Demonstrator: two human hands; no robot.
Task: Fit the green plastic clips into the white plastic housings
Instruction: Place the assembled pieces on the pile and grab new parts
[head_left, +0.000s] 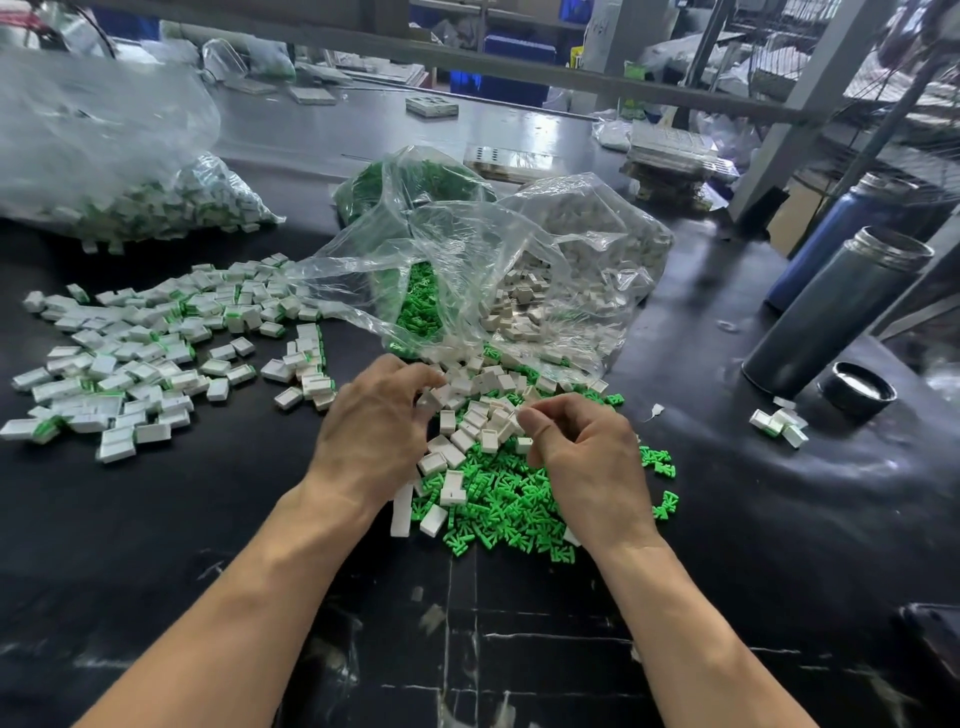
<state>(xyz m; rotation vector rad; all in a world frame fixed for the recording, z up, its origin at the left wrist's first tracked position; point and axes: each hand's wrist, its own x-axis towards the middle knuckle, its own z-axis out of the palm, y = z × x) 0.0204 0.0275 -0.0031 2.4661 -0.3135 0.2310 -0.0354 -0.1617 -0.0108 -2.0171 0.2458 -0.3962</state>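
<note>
A: Hands?
B: Left hand (371, 431) over the pile's left edge, fingers curled onto a white housing (430, 399). Right hand (582, 452) curled, thumb against forefinger; whether anything is pinched there, cannot tell.

A: Parts?
B: Loose green clips (511, 506) heaped on the black worktop (727, 519) between and below both hands, white housings (480, 415) atop them. Assembled pieces (140, 358) spread well left. Open clear bag (493, 270) just behind the pile. Two flasks (831, 312) right.
</note>
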